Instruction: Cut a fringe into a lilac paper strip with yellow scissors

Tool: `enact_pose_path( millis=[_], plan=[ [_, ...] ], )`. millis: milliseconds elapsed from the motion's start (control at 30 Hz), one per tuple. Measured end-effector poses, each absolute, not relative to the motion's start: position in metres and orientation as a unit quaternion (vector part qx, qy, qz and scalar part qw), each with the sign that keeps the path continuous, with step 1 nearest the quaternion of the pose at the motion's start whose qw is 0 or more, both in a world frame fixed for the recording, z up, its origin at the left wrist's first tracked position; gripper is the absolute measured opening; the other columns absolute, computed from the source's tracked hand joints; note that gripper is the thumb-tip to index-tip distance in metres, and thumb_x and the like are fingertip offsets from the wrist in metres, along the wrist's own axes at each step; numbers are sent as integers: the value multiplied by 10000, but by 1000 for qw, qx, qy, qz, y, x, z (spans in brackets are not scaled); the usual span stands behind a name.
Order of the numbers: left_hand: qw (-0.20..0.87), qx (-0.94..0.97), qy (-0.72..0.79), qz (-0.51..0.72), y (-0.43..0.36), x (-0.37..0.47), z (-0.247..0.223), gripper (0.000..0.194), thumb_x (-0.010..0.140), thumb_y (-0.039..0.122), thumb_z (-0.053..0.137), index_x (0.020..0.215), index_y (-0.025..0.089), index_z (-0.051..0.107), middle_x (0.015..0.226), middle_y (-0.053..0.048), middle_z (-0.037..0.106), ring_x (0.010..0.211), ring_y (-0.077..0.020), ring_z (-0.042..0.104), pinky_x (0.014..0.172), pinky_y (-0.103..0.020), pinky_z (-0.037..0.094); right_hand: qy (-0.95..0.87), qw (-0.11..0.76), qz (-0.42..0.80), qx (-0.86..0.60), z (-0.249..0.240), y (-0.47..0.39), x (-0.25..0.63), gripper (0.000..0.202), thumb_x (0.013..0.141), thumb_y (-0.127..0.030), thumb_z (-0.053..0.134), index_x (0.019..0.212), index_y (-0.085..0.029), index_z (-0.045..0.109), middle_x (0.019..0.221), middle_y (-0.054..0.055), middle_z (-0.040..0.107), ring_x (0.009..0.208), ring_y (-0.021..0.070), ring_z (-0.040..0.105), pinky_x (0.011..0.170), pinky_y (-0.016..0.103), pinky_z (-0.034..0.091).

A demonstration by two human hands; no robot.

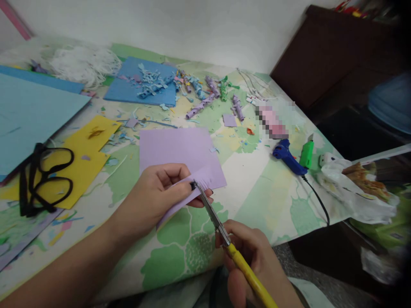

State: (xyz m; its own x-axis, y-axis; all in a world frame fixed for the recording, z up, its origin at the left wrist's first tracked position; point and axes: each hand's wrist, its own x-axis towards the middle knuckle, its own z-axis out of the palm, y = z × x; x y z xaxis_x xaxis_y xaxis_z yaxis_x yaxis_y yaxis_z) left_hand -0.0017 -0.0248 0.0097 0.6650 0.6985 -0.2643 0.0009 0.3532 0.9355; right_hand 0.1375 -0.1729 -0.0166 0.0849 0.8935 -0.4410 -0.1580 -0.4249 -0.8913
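Here, purple paper strip [176,201] pinched in left hand [170,186], scissors [214,217] gripped in right hand [248,256], blades at its fringed edge

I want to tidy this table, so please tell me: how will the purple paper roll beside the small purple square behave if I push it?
The purple paper roll seems only curled paper, so it is probably light and may crush under a tight grip. Its round shape suggests rolling, but the raised curls might make it wobble or stop.
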Motion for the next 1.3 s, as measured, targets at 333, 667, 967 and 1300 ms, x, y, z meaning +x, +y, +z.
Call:
enact_pose_path(
  millis=[333, 667, 967, 1300],
  plan=[
    [761, 508, 335, 222, -24, -3, 8, 172, 826, 230, 654, 668, 167, 683, 761, -27, 773, 730, -149, 724, 677, -190, 577, -306, 455, 572, -610, -18, -174, 134, 774, 337, -874, 675, 689, -203, 520, 480, -92, 299, 432, 79, 223, 372, 224, 127],
    [755, 518, 349, 201, -22, -3, 9, 181, 829, 241, 639, 664, 168, 644, 760, -60, 775, 645, -187, 737, 529, -198, 570, -364, 394, 591, -603, -16, -178, 151, 547, 534, -607, 822, 802, -216, 550, 567, -56, 398, 483, 120, 336, 413, 234, 288],
    [741, 518, 364, 223, -21, -5, 10, 162, 814, 261, 675, 679, 172, 684, 780, -55, 783, 676, -168, 735, 597, -193, 571, -369, 384, 562, -633, -3, -171, 158, 511, 545, -519, 858, 841, -193, 598, 560, -58, 414, 521, 127, 337, 429, 225, 284],
    [734, 422, 429, 316, -9, -4, 16, 124, 774, 265, 736, 719, 168, 682, 689, -33, 778, 644, -157, 730, 620, -217, 584, -584, 253, 479, -605, 24, -118, 212, 224, 744, -300, 756, 792, -184, 570, 654, -50, 476, 556, 116, 403, 495, 231, 292]
  ],
)
